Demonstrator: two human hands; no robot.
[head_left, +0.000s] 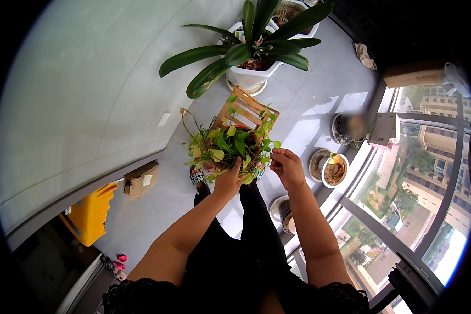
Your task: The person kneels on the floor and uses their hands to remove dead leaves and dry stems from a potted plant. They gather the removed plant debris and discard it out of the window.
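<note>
A potted pothos (233, 144) with green and yellowing leaves stands on a slatted wooden stool (240, 107). Part of its reddish-brown pot shows between the leaves. My left hand (228, 183) is closed on the vines at the near side, its thumb pointing up among the leaves and its other fingers mostly hidden. Just right of the foliage, my right hand (288, 167) is held in a pinch, its fingertips close to the outer leaves. Whatever is between those fingertips is too small to make out.
Beyond the stool stands a broad-leaved plant (251, 49) in a white pot. Several pots, including a white one (334, 171), line the window side at right. A cardboard box (141, 180) and a yellow plastic item (91, 214) are at left. My feet are below the pothos.
</note>
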